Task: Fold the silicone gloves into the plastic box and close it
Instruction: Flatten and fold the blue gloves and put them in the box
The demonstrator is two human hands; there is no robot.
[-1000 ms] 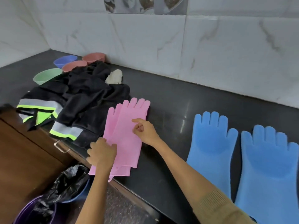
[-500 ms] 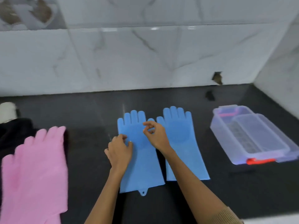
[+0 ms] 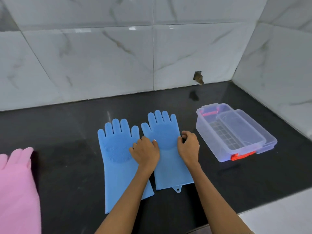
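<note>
Half a second on, both hands had shifted from the left blue glove (image 3: 118,149) to the right blue glove (image 3: 166,149). Left hand (image 3: 145,152) lay curled on its palm; right hand (image 3: 188,147) fingers pinched its edge. Folding not begun; plastic box (image 3: 236,132) sat open on the desk (image 3: 67,132).

Two silicone gloves lay flat side by side on the countertop (image 3: 67,166), fingers pointing toward the far wall. The left glove (image 3: 116,149) sat slightly nearer than the right glove (image 3: 166,159). The left hand (image 3: 145,152) rested across the gap between them; the right hand (image 3: 189,147) rested on the right glove's right edge. Right of the gloves stood the plastic box (image 3: 211,132), its lid (image 3: 243,130) lying partly in it. Another glove pair (image 3: 16,183) lay at the far left.
</note>
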